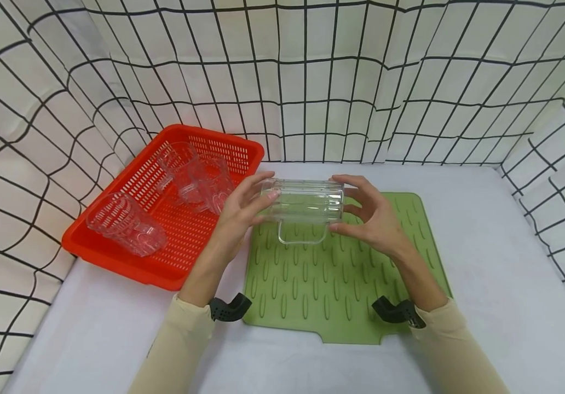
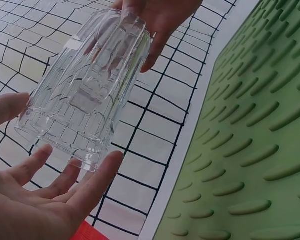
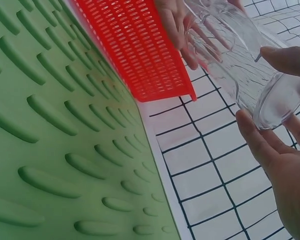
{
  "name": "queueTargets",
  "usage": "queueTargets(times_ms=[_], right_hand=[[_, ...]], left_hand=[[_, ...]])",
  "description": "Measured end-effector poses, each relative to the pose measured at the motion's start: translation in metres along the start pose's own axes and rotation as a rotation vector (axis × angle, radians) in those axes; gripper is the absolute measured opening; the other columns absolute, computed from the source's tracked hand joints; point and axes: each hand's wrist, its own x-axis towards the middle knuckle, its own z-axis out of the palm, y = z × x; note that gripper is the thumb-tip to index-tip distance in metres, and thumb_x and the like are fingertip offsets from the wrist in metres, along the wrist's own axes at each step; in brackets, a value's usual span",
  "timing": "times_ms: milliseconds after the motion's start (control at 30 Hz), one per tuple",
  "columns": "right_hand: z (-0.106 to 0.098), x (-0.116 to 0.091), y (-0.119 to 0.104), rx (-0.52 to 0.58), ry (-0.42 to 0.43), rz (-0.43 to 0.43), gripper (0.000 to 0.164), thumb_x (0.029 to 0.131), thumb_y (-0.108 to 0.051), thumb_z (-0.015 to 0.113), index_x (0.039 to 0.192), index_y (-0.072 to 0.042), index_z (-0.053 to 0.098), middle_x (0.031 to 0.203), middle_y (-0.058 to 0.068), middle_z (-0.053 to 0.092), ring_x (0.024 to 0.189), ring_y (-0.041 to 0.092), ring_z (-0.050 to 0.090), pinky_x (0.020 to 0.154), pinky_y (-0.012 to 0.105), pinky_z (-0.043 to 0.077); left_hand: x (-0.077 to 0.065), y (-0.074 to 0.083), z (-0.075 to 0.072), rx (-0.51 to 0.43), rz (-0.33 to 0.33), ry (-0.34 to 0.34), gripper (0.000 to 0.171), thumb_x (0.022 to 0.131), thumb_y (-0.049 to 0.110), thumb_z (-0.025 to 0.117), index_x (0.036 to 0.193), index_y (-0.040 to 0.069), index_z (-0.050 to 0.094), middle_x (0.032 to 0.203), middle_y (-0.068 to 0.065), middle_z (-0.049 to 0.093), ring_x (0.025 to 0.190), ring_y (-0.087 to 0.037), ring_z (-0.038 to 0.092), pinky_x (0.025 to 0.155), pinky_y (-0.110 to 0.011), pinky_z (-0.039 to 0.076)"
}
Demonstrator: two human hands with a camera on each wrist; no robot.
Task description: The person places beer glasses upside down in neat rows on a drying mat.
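Observation:
A clear glass mug (image 1: 307, 202) with fluted sides lies sideways in the air over the green ridged mat (image 1: 312, 306). Its handle points toward the body. My left hand (image 1: 243, 210) holds the left end, thumb across the front and fingers spread around the edge. At the opposite end, my right hand (image 1: 373, 224) grips the thick base between thumb and fingers. The left wrist view shows the see-through wall of the mug (image 2: 85, 90) with both hands at its ends.
A red perforated basket (image 1: 164, 282) stands at the left, with several clear mugs (image 1: 130, 224) lying in it. White cloth with a black grid net (image 1: 307, 82) rises behind and at both sides. White cloth covers the table (image 1: 499, 262).

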Motion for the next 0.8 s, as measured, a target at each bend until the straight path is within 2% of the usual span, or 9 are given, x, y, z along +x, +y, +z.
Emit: queueTargets(times_ms=[100, 267, 400, 600, 667, 800], right_hand=[[-0.001, 0.001, 0.000, 0.025, 0.000, -0.018, 0.087, 0.074, 0.018, 0.081, 0.151, -0.002, 0.048, 0.153, 0.007, 0.049, 0.135, 0.019, 0.057, 0.104, 0.029, 0.057], [-0.003, 0.000, -0.003, 0.051, 0.003, -0.017, 0.087, 0.076, 0.018, 0.080, 0.153, -0.004, 0.047, 0.153, 0.009, 0.048, 0.135, 0.020, 0.057, 0.105, 0.030, 0.057], [-0.007, -0.001, -0.005, 0.050, 0.021, -0.019, 0.087, 0.075, 0.018, 0.080, 0.153, -0.002, 0.046, 0.154, 0.013, 0.047, 0.135, 0.021, 0.057, 0.105, 0.029, 0.057], [-0.013, -0.001, -0.008, 0.045, 0.060, -0.010, 0.090, 0.072, 0.023, 0.077, 0.153, -0.001, 0.045, 0.152, 0.007, 0.050, 0.131, 0.018, 0.058, 0.103, 0.025, 0.058], [-0.016, -0.001, -0.009, 0.034, 0.070, -0.006, 0.089, 0.073, 0.023, 0.077, 0.153, 0.000, 0.045, 0.151, 0.003, 0.052, 0.131, 0.017, 0.059, 0.102, 0.024, 0.057], [-0.021, -0.002, -0.011, 0.005, 0.085, 0.007, 0.086, 0.076, 0.019, 0.078, 0.154, -0.003, 0.046, 0.153, 0.003, 0.051, 0.133, 0.016, 0.058, 0.103, 0.023, 0.057]], left_hand=[[0.000, 0.000, 0.000, 0.025, 0.006, 0.000, 0.055, 0.100, 0.026, 0.067, 0.152, 0.025, 0.050, 0.159, -0.002, 0.051, 0.145, -0.027, 0.050, 0.111, -0.059, 0.050], [0.000, -0.001, -0.001, 0.059, 0.025, -0.012, 0.056, 0.101, 0.024, 0.067, 0.154, 0.026, 0.049, 0.159, -0.005, 0.051, 0.143, -0.028, 0.054, 0.110, -0.055, 0.053], [-0.001, -0.001, -0.001, 0.086, 0.042, -0.004, 0.056, 0.101, 0.023, 0.067, 0.154, 0.025, 0.049, 0.159, -0.007, 0.051, 0.144, -0.029, 0.053, 0.113, -0.055, 0.051], [-0.001, 0.000, -0.002, 0.112, 0.066, 0.028, 0.054, 0.101, 0.023, 0.068, 0.152, 0.023, 0.051, 0.155, -0.006, 0.054, 0.143, -0.027, 0.054, 0.115, -0.054, 0.049], [-0.001, 0.000, -0.003, 0.115, 0.073, 0.037, 0.053, 0.101, 0.023, 0.068, 0.151, 0.022, 0.052, 0.155, -0.006, 0.055, 0.142, -0.027, 0.054, 0.115, -0.054, 0.049], [-0.002, 0.001, -0.005, 0.122, 0.084, 0.051, 0.052, 0.101, 0.023, 0.068, 0.151, 0.022, 0.053, 0.153, -0.006, 0.056, 0.141, -0.026, 0.055, 0.115, -0.052, 0.049]])
